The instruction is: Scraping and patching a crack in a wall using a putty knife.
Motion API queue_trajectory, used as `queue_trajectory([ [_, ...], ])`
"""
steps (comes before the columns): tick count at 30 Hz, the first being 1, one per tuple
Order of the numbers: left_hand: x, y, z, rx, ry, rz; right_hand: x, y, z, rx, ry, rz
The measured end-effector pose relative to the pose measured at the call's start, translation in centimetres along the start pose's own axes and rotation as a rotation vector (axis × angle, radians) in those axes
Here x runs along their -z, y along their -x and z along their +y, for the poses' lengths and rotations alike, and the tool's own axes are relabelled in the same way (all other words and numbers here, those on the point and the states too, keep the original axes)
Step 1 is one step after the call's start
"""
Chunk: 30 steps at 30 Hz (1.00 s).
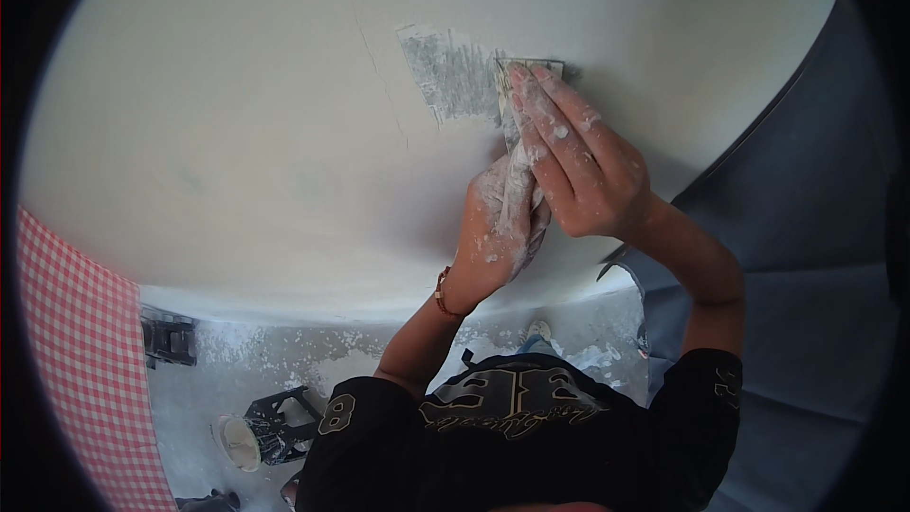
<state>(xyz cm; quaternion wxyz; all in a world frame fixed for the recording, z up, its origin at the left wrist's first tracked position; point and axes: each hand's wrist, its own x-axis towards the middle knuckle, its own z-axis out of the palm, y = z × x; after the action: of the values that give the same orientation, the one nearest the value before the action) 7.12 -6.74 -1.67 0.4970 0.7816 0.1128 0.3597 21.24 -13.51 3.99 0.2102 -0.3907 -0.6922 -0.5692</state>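
A putty knife (503,85) rests with its wide blade on the pale wall, at the right end of a rough grey scraped patch (453,76). My left hand (498,218), crusted with white putty and with a bracelet at the wrist, is closed round the handle from below. Long fingers of my right hand (588,166) lie pressed together along the blade, and its palm side is against the handle and left hand. Putty specks cover both hands. The handle is mostly hidden between them.
A thin crack (374,62) runs down the wall left of the patch. Dark grey sheeting (806,256) hangs at the right, and a red-and-white checked cloth (85,351) at the left. Below, a putty-spattered floor (218,346) holds a black stool (284,427) and a pale bucket (239,444).
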Motion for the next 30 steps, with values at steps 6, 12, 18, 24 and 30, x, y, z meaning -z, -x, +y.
queue_trajectory([
  [6, -0.2, 0.5, 0.1, -0.051, -0.027, 0.013, 0.3, 0.4, -0.2, 0.022, 0.03, -0.003],
  [12, -0.5, 1.1, -0.3, -0.103, -0.046, 0.028, 0.0, 1.5, -0.9, 0.054, 0.035, -0.013],
  [18, -0.2, 1.1, -0.9, -0.142, -0.08, 0.046, 0.7, 0.6, -0.9, -0.02, 0.025, -0.015],
  [24, -0.5, 1.1, -1.6, -0.171, -0.108, 0.057, 0.9, 1.4, -0.8, -0.019, 0.072, -0.006],
  [30, -2.3, 1.3, -1.8, -0.228, -0.127, 0.044, 1.2, 2.8, -1.0, 0.011, 0.055, -0.053],
])
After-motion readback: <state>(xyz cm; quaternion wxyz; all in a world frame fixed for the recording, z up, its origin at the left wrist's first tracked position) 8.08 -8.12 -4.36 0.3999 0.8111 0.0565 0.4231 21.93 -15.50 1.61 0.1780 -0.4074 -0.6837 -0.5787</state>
